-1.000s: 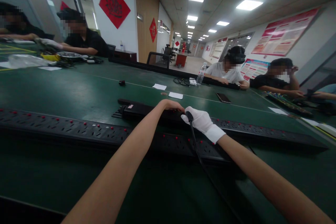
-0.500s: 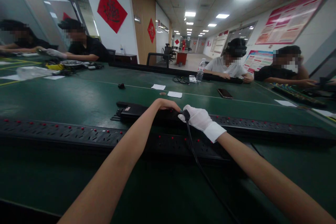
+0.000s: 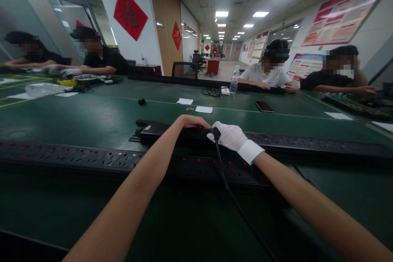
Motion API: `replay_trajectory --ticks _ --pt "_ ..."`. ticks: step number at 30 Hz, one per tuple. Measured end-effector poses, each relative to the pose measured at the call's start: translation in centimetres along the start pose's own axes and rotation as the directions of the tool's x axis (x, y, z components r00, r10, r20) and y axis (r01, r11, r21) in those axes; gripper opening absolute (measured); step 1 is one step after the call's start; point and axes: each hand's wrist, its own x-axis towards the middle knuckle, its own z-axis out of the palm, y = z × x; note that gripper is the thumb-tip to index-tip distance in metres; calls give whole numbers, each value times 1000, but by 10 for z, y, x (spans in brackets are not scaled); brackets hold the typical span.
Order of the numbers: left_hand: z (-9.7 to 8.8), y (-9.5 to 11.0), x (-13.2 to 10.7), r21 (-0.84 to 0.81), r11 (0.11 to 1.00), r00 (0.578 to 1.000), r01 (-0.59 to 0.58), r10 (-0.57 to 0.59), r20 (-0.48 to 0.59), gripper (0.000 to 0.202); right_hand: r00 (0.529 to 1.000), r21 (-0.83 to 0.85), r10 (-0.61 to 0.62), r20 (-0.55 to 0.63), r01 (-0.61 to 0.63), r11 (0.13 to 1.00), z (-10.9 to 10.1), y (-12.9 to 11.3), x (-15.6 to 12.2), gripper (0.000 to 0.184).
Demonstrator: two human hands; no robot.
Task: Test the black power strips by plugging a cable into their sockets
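My bare left hand (image 3: pixel 192 122) lies curled over the top of the far black power strip (image 3: pixel 307 144), its fingers bent down onto it. Right beside it, my white-gloved right hand (image 3: pixel 229 136) pinches a black plug (image 3: pixel 215 132) at that same strip. The plug's black cable (image 3: pixel 233 200) trails back toward me over the near power strip (image 3: pixel 76 156), which carries a row of red switches. Both strips lie lengthwise across the green table (image 3: pixel 92 118).
Beyond the strips lie white paper slips (image 3: pixel 204 109), a phone (image 3: pixel 264 107), a water bottle (image 3: pixel 234 82) and a small black item (image 3: pixel 141 101). Other people sit along the far sides, left (image 3: pixel 101 55) and right (image 3: pixel 270 73), with their own strips and tools.
Both hands stay at the same spot on the far strip. The camera view has tilted slightly, so the scene sits a little higher in the picture.
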Motion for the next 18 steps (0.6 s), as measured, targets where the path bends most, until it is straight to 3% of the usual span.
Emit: replay_trajectory --ticks 18 --pt "-2 -4 3 -4 1000 1000 18 -18 -8 31 1000 40 23 3 -23 999 2 5 -1 43"
